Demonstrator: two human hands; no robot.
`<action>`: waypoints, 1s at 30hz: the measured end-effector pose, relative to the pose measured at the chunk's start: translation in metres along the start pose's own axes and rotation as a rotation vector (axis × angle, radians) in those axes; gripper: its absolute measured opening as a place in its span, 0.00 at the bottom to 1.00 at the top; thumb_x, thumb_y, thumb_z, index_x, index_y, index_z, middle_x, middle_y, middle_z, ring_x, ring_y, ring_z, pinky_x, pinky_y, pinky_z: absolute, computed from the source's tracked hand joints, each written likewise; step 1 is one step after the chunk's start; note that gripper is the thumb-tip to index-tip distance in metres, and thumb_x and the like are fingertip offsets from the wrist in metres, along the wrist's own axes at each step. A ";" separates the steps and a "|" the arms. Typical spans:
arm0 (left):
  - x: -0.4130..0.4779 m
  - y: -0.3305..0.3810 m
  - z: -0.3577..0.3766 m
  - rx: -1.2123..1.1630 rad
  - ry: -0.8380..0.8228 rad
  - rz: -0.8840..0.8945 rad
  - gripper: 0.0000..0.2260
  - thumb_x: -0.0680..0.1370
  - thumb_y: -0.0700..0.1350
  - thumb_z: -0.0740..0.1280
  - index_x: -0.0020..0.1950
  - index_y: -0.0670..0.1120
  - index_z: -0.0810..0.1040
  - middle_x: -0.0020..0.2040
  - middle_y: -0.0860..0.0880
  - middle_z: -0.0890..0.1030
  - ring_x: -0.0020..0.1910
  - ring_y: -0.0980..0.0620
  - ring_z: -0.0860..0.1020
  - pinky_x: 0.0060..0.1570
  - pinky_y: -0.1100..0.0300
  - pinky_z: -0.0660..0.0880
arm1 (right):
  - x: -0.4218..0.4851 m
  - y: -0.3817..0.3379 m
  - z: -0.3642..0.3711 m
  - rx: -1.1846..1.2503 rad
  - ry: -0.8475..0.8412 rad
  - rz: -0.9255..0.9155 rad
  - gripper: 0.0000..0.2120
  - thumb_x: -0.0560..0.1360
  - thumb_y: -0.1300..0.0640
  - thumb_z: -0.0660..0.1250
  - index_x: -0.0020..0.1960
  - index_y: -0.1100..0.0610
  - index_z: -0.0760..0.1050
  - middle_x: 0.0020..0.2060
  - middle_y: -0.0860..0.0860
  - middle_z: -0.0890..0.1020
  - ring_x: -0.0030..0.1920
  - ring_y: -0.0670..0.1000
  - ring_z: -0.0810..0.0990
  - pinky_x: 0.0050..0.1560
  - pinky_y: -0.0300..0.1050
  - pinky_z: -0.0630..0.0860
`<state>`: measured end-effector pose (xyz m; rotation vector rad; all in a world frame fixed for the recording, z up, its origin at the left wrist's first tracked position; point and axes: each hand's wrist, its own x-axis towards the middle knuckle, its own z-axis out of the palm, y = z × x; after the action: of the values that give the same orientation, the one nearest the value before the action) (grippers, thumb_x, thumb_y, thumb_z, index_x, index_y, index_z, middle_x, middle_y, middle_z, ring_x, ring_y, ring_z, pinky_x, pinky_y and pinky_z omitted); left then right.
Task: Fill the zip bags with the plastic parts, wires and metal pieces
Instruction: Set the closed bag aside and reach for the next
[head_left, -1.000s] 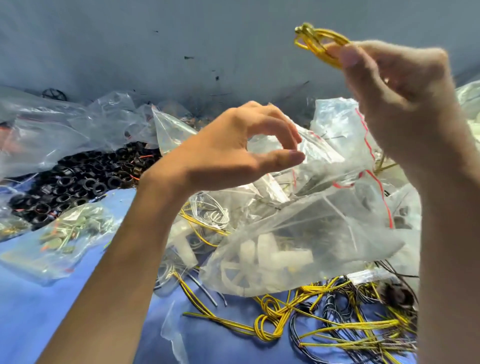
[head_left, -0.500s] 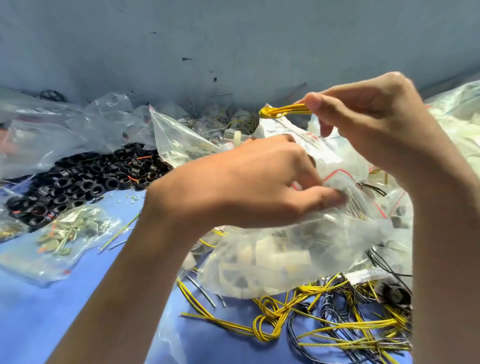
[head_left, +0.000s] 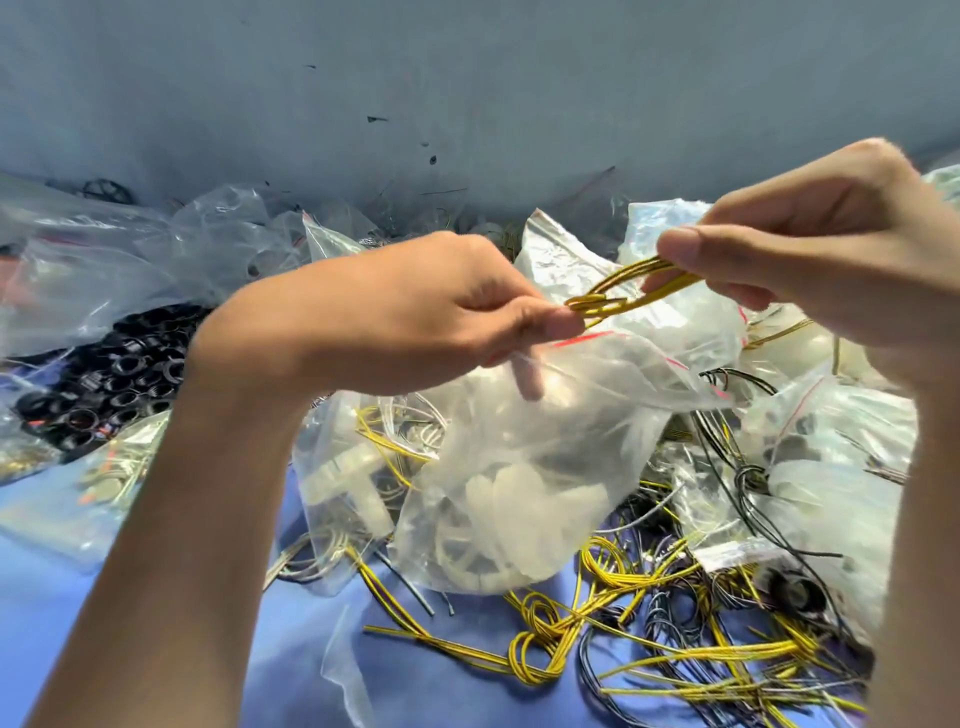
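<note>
Half a second ago only the right hand (head_left: 831, 249) held the yellow wire bundle (head_left: 628, 291); now the left hand (head_left: 415, 312) pinches its looped end too, just above the red-lined mouth of the clear zip bag (head_left: 519, 467) of white plastic parts. The bag rests on a blue table (head_left: 104, 597) against a grey wall (head_left: 467, 78), among black rings (head_left: 114, 374) and loose yellow wires (head_left: 571, 623). Both hands are raised, thumbs and curled fingers gripping the bundle's opposite ends.

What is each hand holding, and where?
Right hand pinches the looped yellow wire bundle at one end; left hand grips the clear plastic zip bag at its mouth.
</note>
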<state>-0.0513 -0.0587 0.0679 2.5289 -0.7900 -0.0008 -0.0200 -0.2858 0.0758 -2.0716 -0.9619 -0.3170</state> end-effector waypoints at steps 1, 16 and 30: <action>0.000 -0.001 -0.001 0.015 0.025 -0.008 0.23 0.73 0.63 0.54 0.41 0.53 0.84 0.27 0.55 0.69 0.25 0.57 0.66 0.26 0.68 0.61 | 0.001 -0.002 0.001 -0.004 -0.025 -0.001 0.15 0.71 0.42 0.71 0.34 0.53 0.82 0.21 0.50 0.65 0.26 0.51 0.58 0.24 0.46 0.53; -0.003 -0.011 -0.006 0.038 0.114 0.108 0.27 0.74 0.66 0.56 0.40 0.43 0.79 0.30 0.46 0.71 0.28 0.55 0.66 0.30 0.62 0.63 | 0.016 -0.013 0.040 -0.555 -0.538 0.104 0.21 0.73 0.48 0.62 0.35 0.19 0.68 0.26 0.27 0.75 0.33 0.27 0.73 0.28 0.30 0.69; -0.034 -0.121 -0.005 -0.100 -0.337 -0.834 0.21 0.51 0.60 0.74 0.32 0.45 0.80 0.36 0.49 0.85 0.31 0.59 0.81 0.27 0.69 0.72 | 0.016 -0.004 0.052 -0.220 -0.617 0.306 0.40 0.55 0.28 0.64 0.68 0.30 0.63 0.55 0.32 0.75 0.34 0.42 0.84 0.37 0.30 0.75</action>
<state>-0.0139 0.0483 0.0132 2.5973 0.2036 -0.7285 -0.0177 -0.2369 0.0532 -2.5419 -0.9602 0.4205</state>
